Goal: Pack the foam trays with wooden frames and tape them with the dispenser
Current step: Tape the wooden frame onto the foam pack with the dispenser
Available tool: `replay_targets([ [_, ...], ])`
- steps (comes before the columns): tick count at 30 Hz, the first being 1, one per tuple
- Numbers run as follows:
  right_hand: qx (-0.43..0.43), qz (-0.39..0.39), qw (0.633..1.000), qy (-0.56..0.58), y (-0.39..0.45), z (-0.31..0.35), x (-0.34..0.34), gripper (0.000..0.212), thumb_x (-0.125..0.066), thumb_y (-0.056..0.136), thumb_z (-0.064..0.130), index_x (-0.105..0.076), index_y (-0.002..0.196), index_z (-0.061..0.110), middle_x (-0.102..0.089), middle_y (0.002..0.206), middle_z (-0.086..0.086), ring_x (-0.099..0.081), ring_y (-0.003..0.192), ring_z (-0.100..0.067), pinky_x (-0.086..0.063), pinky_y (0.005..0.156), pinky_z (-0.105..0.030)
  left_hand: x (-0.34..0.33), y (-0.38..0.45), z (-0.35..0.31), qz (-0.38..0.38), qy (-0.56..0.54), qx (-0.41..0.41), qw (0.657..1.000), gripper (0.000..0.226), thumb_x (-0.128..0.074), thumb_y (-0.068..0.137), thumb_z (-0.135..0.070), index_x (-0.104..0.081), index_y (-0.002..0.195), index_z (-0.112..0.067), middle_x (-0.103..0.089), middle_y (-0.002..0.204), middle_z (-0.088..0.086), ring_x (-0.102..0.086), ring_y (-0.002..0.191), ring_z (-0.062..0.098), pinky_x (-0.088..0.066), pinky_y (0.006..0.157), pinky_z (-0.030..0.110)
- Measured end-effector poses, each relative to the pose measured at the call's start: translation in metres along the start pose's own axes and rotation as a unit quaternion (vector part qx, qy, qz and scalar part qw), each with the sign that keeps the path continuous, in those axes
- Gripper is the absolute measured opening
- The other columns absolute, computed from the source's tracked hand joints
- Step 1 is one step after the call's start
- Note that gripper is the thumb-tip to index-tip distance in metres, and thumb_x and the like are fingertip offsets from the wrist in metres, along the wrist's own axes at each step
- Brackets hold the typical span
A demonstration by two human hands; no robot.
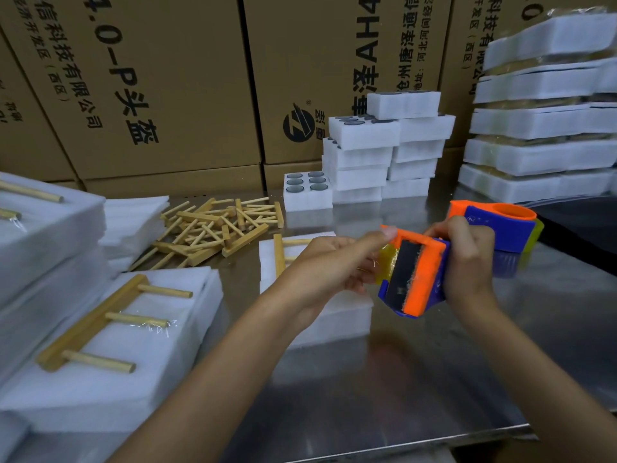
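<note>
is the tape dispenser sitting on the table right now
No, both the left hand and right hand hold the tape dispenser above the table.

dispenser held up, foam trays and frames on the steel bench

the orange-and-blue tape dispenser (pixel 417 275) was tilted blade-up above a white foam tray (pixel 320 315) bearing a wooden frame (pixel 279 253); a loose pile of frames (pixel 213 228) lay behind; another framed tray (pixel 110 345) sat left

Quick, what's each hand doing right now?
Left hand: pinching the front end of the tape dispenser.
Right hand: gripping the tape dispenser body.
</note>
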State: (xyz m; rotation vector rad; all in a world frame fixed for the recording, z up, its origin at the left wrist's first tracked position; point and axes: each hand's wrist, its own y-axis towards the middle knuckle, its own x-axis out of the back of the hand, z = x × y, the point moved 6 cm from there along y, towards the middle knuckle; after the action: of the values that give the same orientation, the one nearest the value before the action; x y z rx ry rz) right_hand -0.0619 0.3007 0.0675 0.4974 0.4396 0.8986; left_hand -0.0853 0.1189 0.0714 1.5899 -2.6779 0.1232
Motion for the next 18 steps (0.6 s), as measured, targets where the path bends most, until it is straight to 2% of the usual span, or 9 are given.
replay_targets([
  [2, -0.004, 0.004, 1.000, 0.000, -0.002, -0.001, -0.001, 0.037, -0.047, 0.073, 0.036, -0.055, 0.045, 0.014, -0.052, 0.042, 0.003, -0.047, 0.044, -0.006, -0.039, 0.046, -0.015, -0.001, 0.002, 0.002, 0.008, -0.013, 0.003, 1.000, 0.018, -0.068, 0.089, -0.022, -0.069, 0.079, -0.007, -0.066, 0.069, 0.005, -0.060, 0.066, 0.016, -0.051, 0.056, 0.021],
  [4, -0.007, 0.006, 1.000, -0.001, -0.002, -0.002, -0.001, 0.040, -0.045, 0.071, 0.038, -0.054, 0.047, 0.008, -0.051, 0.042, 0.003, -0.047, 0.044, -0.005, -0.038, 0.045, -0.015, 0.000, 0.002, 0.003, 0.022, -0.027, 0.014, 0.999, 0.013, -0.062, 0.089, -0.010, -0.068, 0.078, -0.005, -0.068, 0.073, 0.008, -0.061, 0.068, 0.018, -0.053, 0.059, 0.021],
  [8, -0.001, 0.006, 1.000, -0.027, 0.001, -0.002, 0.000, 0.046, -0.045, 0.077, 0.029, -0.050, 0.051, -0.008, -0.047, 0.042, 0.000, -0.044, 0.043, -0.007, -0.037, 0.044, -0.016, 0.006, 0.003, 0.000, 0.056, -0.023, 0.024, 0.998, 0.022, -0.054, 0.093, -0.011, -0.072, 0.084, -0.003, -0.074, 0.085, 0.015, -0.070, 0.077, 0.023, -0.058, 0.066, 0.025],
  [11, 0.005, 0.015, 0.998, -0.054, 0.004, -0.001, -0.001, 0.043, -0.044, 0.078, 0.024, -0.049, 0.050, -0.007, -0.045, 0.042, -0.003, -0.043, 0.045, -0.010, -0.035, 0.046, -0.024, 0.017, 0.007, -0.005, 0.075, -0.011, 0.033, 0.997, 0.035, -0.043, 0.094, -0.017, -0.072, 0.094, 0.004, -0.074, 0.093, 0.020, -0.071, 0.079, 0.029, -0.059, 0.069, 0.031],
  [14, 0.005, 0.027, 0.997, -0.071, 0.004, -0.001, -0.003, 0.043, -0.044, 0.079, 0.023, -0.051, 0.051, -0.008, -0.047, 0.043, -0.005, -0.044, 0.045, -0.012, -0.036, 0.049, -0.026, 0.019, 0.008, -0.004, 0.074, 0.024, 0.036, 0.996, 0.037, -0.061, 0.092, -0.034, -0.073, 0.094, 0.001, -0.071, 0.090, 0.017, -0.071, 0.080, 0.031, -0.058, 0.072, 0.034],
  [16, 0.005, 0.029, 0.997, -0.072, 0.005, -0.001, -0.003, 0.042, -0.044, 0.080, 0.024, -0.052, 0.050, -0.006, -0.047, 0.041, 0.001, -0.045, 0.044, -0.009, -0.038, 0.048, -0.023, 0.017, 0.008, -0.003, 0.048, 0.071, 0.003, 0.996, 0.022, -0.075, 0.085, -0.026, -0.075, 0.088, -0.005, -0.070, 0.084, 0.011, -0.071, 0.077, 0.026, -0.059, 0.071, 0.030],
  [18, 0.000, 0.028, 0.997, -0.077, 0.005, -0.002, -0.003, 0.042, -0.044, 0.081, 0.025, -0.052, 0.050, -0.003, -0.047, 0.040, 0.002, -0.045, 0.043, -0.008, -0.037, 0.047, -0.021, 0.020, 0.008, -0.001, -0.003, 0.074, -0.033, 0.997, 0.010, -0.077, 0.083, -0.014, -0.075, 0.085, -0.004, -0.070, 0.078, 0.010, -0.067, 0.071, 0.021, -0.058, 0.067, 0.024],
])
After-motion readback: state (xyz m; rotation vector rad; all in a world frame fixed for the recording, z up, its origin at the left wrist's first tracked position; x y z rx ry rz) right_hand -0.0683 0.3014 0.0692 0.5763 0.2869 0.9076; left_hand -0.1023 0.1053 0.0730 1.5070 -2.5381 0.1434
